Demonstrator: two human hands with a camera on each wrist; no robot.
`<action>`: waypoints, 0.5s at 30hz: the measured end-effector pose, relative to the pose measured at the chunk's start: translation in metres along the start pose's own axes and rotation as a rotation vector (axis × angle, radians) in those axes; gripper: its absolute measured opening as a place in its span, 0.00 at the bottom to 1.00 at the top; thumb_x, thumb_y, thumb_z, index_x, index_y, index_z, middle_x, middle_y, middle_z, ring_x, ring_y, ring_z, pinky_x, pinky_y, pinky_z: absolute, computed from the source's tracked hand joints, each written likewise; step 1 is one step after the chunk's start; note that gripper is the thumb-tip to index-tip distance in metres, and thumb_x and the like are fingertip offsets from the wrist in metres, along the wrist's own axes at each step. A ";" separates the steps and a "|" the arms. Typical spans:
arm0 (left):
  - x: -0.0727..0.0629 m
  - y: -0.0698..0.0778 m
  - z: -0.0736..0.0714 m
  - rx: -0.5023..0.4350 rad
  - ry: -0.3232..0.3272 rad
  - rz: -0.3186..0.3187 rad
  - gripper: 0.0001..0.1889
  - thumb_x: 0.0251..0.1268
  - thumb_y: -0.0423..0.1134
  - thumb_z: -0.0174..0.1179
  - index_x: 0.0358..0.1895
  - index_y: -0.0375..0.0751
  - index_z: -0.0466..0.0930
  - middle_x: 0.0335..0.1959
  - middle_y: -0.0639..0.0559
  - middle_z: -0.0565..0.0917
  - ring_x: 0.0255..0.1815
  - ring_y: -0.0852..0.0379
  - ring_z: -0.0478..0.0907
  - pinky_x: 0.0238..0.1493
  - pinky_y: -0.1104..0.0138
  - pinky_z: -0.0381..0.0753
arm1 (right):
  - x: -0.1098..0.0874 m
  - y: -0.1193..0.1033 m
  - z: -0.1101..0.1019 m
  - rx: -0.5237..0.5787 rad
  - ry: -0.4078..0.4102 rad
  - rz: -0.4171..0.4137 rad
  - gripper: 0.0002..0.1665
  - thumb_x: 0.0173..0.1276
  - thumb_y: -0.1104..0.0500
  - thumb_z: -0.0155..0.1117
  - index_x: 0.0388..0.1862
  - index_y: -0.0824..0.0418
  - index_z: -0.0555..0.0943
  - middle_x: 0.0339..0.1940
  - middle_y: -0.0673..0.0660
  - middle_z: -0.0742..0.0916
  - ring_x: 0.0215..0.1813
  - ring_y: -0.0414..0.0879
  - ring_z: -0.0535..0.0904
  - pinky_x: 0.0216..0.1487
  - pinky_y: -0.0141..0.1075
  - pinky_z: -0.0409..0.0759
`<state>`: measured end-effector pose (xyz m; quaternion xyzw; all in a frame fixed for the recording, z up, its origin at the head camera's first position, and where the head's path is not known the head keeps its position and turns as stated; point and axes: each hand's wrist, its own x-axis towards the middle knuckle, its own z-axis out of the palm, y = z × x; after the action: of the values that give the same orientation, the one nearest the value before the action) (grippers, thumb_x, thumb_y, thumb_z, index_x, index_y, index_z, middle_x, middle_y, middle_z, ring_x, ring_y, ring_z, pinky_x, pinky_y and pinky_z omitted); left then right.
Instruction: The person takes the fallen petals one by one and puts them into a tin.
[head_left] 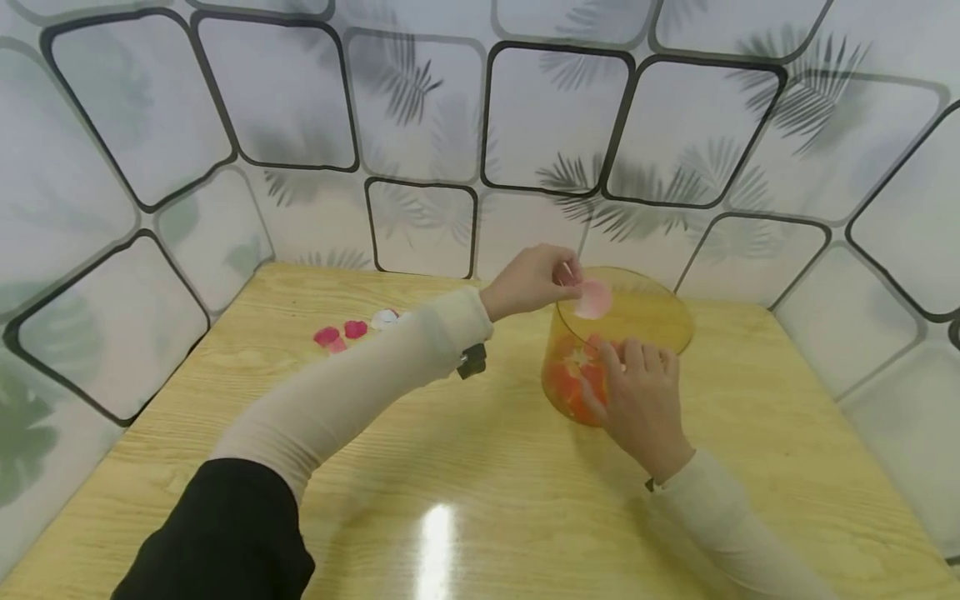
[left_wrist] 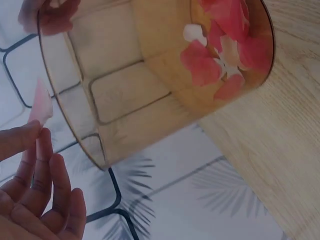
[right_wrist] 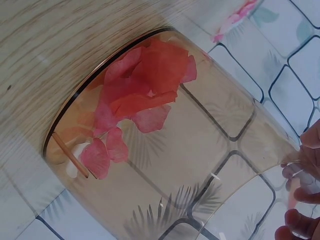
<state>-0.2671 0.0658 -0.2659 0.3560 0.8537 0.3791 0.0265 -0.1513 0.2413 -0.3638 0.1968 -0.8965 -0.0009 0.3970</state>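
A pink flower petal is pinched between the thumb and fingertips of my left hand, at the rim of an amber see-through container. In the left wrist view the petal stands up from the fingertips, outside the rim. Several red and pink petals, with some white ones, lie inside at the container's bottom. My right hand is at the container's near side, its fingertips by the front rim and its thumb spread apart. Firm contact there cannot be made out.
Several loose red, pink and white petals lie on the wooden table, left of the container and beyond my left forearm. A patterned backdrop stands along the table's back and sides.
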 end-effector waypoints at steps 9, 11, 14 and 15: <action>-0.006 -0.004 0.008 -0.031 0.073 0.121 0.11 0.62 0.35 0.60 0.48 0.39 0.79 0.46 0.48 0.83 0.46 0.57 0.79 0.51 0.69 0.76 | 0.000 0.001 0.001 -0.014 0.005 -0.007 0.25 0.57 0.47 0.55 0.48 0.63 0.72 0.29 0.62 0.75 0.32 0.59 0.71 0.39 0.52 0.67; -0.011 -0.009 0.006 -0.046 0.111 0.137 0.10 0.63 0.35 0.60 0.47 0.40 0.79 0.45 0.49 0.83 0.46 0.58 0.79 0.51 0.68 0.76 | 0.000 0.000 0.001 -0.009 0.009 -0.006 0.25 0.58 0.47 0.54 0.48 0.63 0.73 0.29 0.62 0.75 0.32 0.59 0.71 0.39 0.52 0.67; -0.020 -0.020 -0.001 -0.042 0.161 0.130 0.08 0.64 0.36 0.59 0.44 0.41 0.79 0.42 0.50 0.84 0.45 0.58 0.79 0.50 0.67 0.75 | 0.001 0.000 0.002 0.000 0.014 -0.003 0.24 0.58 0.47 0.54 0.48 0.62 0.73 0.29 0.62 0.75 0.31 0.59 0.70 0.38 0.52 0.66; -0.024 -0.025 -0.004 -0.039 0.174 0.123 0.07 0.64 0.37 0.59 0.44 0.41 0.79 0.42 0.50 0.84 0.44 0.58 0.79 0.50 0.66 0.75 | 0.001 0.000 0.001 0.003 0.017 -0.002 0.24 0.58 0.47 0.53 0.48 0.62 0.73 0.29 0.62 0.75 0.31 0.60 0.70 0.38 0.53 0.66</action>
<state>-0.2651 0.0370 -0.2852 0.3729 0.8218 0.4261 -0.0642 -0.1527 0.2405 -0.3643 0.1984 -0.8929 0.0015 0.4042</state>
